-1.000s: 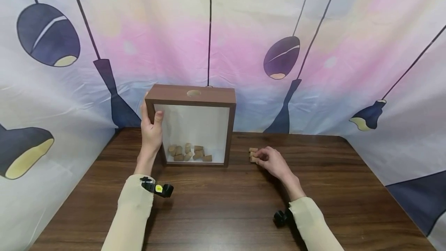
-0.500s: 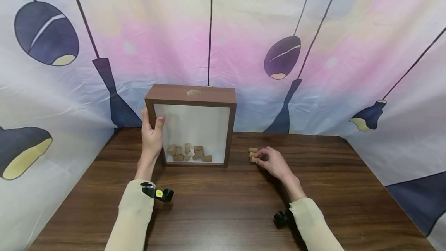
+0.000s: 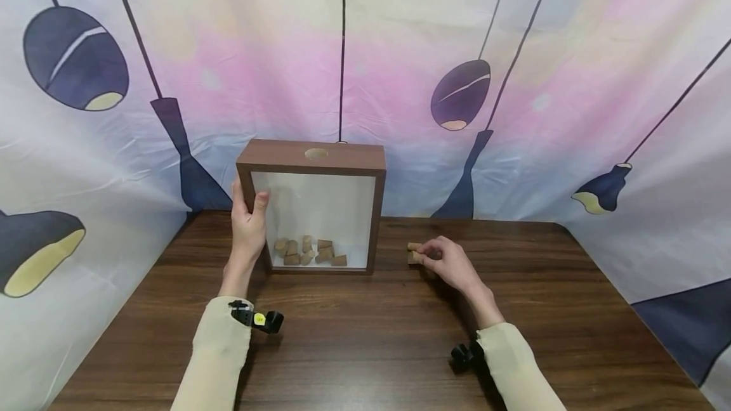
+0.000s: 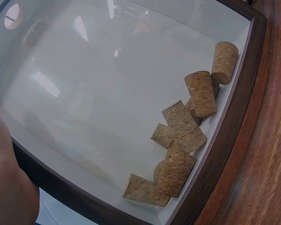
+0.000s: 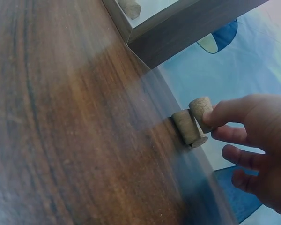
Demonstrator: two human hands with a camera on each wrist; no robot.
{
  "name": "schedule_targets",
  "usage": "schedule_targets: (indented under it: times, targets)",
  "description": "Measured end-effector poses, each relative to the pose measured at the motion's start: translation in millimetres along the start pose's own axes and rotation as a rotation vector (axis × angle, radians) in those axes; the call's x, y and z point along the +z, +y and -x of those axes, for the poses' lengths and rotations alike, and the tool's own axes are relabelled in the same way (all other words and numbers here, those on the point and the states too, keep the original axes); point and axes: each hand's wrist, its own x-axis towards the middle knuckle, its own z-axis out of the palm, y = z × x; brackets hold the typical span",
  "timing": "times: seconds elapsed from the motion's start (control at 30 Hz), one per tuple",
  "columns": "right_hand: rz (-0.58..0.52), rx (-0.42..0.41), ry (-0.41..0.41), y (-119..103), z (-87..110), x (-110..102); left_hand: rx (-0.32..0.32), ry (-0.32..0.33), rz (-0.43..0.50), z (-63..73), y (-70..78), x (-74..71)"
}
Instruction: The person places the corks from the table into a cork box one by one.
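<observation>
A brown shadow box with a see-through front and a round hole in its top stands on the table. Several corks lie heaped along its bottom inside. My left hand grips the box's left side, thumb on the front edge and the other fingers partly hidden at the side. To the right of the box, my right hand pinches a cork between thumb and index finger. Right beside that cork, another cork rests on the table, with one more partly hidden behind it.
The dark wood table runs back to a patterned fabric backdrop close behind the box. Wrist cameras sit on both sleeves, the left wrist camera and the right wrist camera.
My right hand has shifted slightly and now pinches a cork from the small group on the table. Half a second back my left thumb slid a little lower on the box's edge.
</observation>
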Motion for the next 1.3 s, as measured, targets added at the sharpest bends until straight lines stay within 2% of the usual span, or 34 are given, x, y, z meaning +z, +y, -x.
schedule_targets:
  times: [0.23, 0.47, 0.63, 0.9, 1.13, 1.3]
  targets:
    - [-0.016, -0.001, -0.006, -1, 1.4, -1, 0.0, 0.018, -0.001, -1.6, -2.6, 1.6]
    - [-0.039, 0.001, -0.01, -3, 0.5, 1, 0.016, 0.034, 0.028, -3.3, -28.9, -3.5]
    - [-0.04, 0.002, -0.009, -3, 0.0, 2, 0.031, 0.022, 0.026, -3.4, -33.6, -5.8]
    - [-0.033, -0.006, -0.015, -4, 0.1, 3, 0.012, 0.027, 0.011, -3.2, -30.3, -5.5]
    - [-0.032, -0.012, -0.003, -5, 3.0, 0, 0.008, 0.014, -0.004, -0.7, -5.9, 0.2]
    - [-0.018, -0.014, 0.016, -5, 2.6, -2, 0.025, 0.021, 0.004, 0.1, -2.1, 2.8]
